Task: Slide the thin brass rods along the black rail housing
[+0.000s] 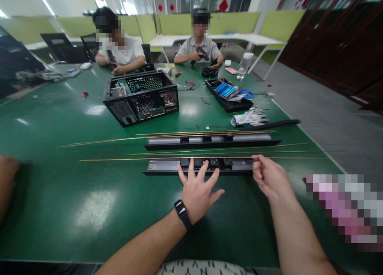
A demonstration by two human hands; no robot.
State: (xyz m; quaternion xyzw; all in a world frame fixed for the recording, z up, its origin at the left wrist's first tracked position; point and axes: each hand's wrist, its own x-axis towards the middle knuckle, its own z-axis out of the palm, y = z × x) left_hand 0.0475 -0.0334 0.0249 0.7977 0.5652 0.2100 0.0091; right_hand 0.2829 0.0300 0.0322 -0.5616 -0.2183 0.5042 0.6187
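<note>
In the head view a long grey metal rail [163,165] with black edges lies across the green table in front of me. Several small black blocks [228,163] sit in its channel. My left hand [198,191], wearing a black watch, is spread open over the rail, its fingertips at the blocks. Near the rail's right end my right hand [268,175] is closed, thumb and forefinger pinching a thin golden rod [119,159] that runs along the rail. Beyond it lies a second rail [194,141], also holding black blocks, with several more golden rods [98,141] around it.
A black computer case [140,95] stands beyond the rails. To its right are a black tray [239,106] with blue parts, white gloves [249,118] and a long black strip [278,124]. Two people work across the table [89,211]; another person's arm [7,179] shows at left.
</note>
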